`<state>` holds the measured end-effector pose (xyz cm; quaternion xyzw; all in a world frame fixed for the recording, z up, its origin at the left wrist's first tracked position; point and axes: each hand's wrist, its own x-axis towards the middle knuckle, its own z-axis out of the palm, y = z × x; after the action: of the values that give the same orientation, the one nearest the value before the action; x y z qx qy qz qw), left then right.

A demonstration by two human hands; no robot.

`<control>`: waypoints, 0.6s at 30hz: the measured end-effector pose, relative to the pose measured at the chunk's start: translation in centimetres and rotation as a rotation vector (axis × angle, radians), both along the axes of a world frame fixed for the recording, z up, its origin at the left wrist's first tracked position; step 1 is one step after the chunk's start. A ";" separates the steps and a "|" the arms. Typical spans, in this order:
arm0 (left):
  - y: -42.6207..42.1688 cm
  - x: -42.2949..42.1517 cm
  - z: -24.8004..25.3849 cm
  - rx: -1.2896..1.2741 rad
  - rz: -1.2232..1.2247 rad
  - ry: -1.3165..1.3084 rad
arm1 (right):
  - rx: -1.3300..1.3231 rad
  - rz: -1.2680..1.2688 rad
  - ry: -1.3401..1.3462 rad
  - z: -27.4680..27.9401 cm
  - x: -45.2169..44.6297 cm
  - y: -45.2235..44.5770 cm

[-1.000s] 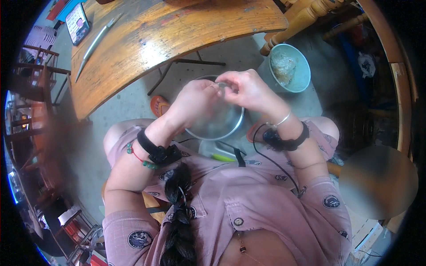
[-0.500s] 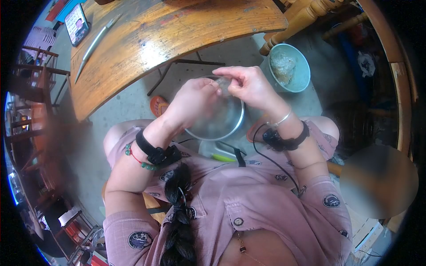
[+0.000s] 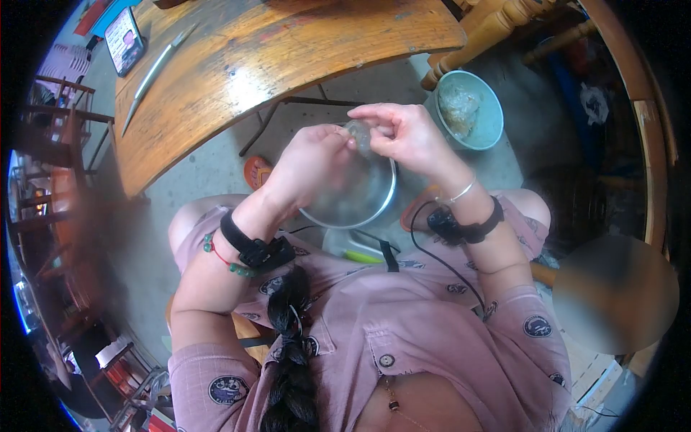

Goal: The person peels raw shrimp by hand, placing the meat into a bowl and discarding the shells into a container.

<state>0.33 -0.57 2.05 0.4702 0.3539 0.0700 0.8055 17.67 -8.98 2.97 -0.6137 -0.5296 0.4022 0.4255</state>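
My left hand (image 3: 315,157) and my right hand (image 3: 409,138) meet above a round basin (image 3: 389,199) with a shiny rim. A small, pale, see-through piece (image 3: 360,134), too blurred to name, is stretched between them. The thumb and fingers of the left hand pinch its near side. On the other side, the right thumb and a bent finger grip it, while the index finger reaches out over the top. Much of the basin's inside is blurred and covered by my hands.
Ahead stands a wooden table (image 3: 309,43) bearing a phone (image 3: 124,42) and a slim pointed metal tool (image 3: 155,75). A light blue bucket (image 3: 491,119) holding a clear plastic bag (image 3: 459,111) is at the right. An orange slipper (image 3: 256,171) rests on the floor.
More of the see-through piece shows between my fingertips now. My right hand has shifted slightly, and both hands stay above the basin.
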 end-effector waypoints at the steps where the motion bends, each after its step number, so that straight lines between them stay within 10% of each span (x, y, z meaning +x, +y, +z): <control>1: 0.0 0.0 0.0 0.000 0.000 0.000 | -0.004 -0.010 0.048 0.1 0.0 0.0; 18: -0.1 0.1 0.2 -0.012 -0.005 -0.003 | 0.039 0.009 -0.102 0.4 0.1 -0.1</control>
<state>0.41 -0.67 2.26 0.4661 0.3519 0.0667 0.8090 17.73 -9.11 3.41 -0.6227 -0.5612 0.3616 0.4082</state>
